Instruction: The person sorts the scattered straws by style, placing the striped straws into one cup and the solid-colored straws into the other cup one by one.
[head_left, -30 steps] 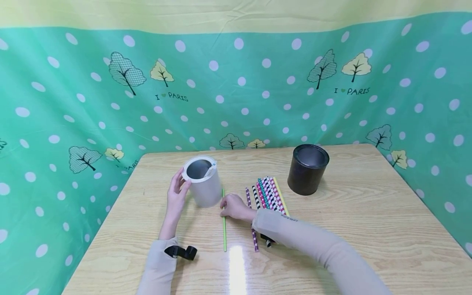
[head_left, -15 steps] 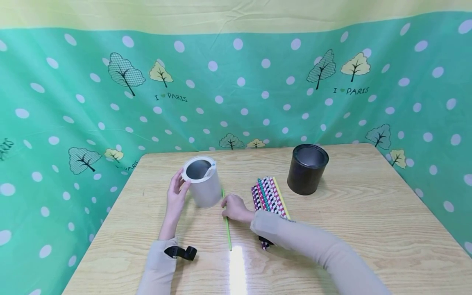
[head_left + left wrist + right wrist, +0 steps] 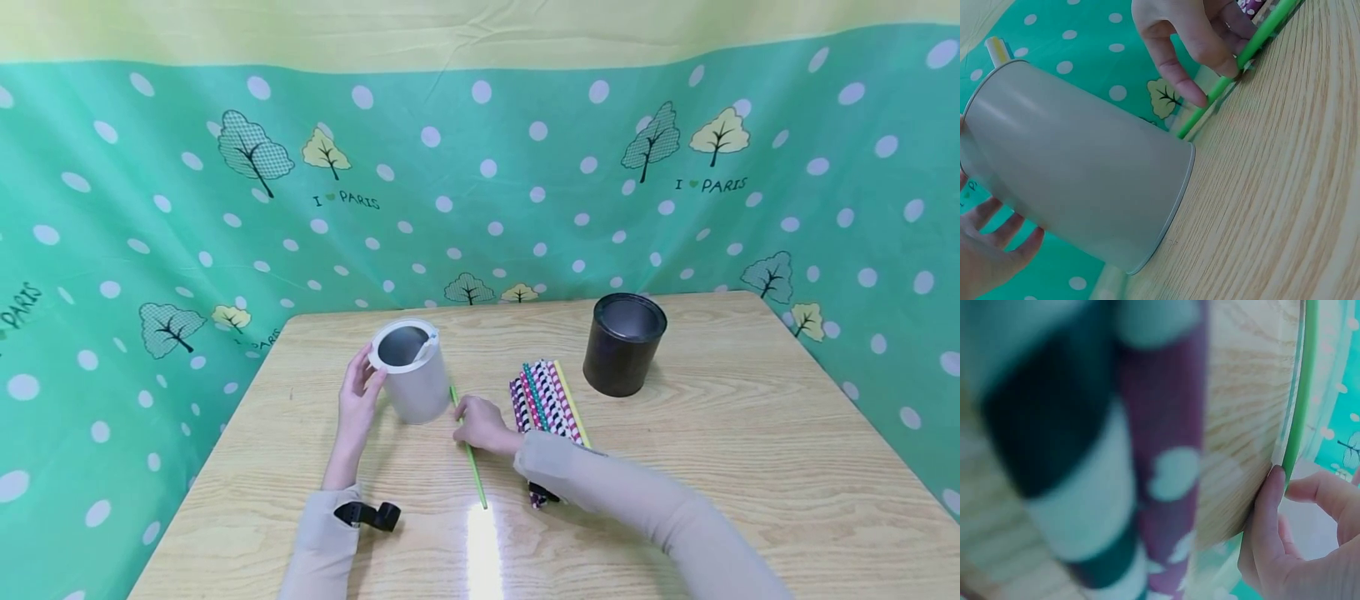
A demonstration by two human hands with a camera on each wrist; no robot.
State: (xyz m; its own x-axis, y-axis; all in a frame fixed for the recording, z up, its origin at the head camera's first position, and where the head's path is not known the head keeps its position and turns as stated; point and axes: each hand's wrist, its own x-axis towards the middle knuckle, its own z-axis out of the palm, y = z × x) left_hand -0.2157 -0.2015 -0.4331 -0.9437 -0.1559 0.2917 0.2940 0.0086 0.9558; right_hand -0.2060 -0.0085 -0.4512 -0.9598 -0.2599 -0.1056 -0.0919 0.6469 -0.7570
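- Here's the green straw (image 3: 477,479), lying aslant on or just over the table (image 3: 712,467), far end close beside the foot of the grey canister (image 3: 420,396), near end angling right; whether it touches the canister, I can't tell.
- And the right hand (image 3: 482,423) has it! Thumb and fingertips closed in a pinch on the straw, toward its far end, little gap left between them.
- Over to the left hand (image 3: 358,396): fingers spread and bent about the left side of the grey canister's rim, thumb on the near side, a steadying hold by the look of it. The canister stands upright.
- To the right, a row of patterned straws (image 3: 556,408) lies side by side, a purple dotted straw (image 3: 1166,412) at the left edge, a yellow straw (image 3: 572,400) at the right. The right sleeve (image 3: 600,475) covers part of the row, so a full count is out of reach.
- Farther right and far back, the dark canister (image 3: 622,358) stands upright, untouched.
- So, the score as I judge it: the patterned straws are already gathered, while the green one lies apart, in hand and not yet settled. No straw rises above either rim, so any filling would be all still to do.
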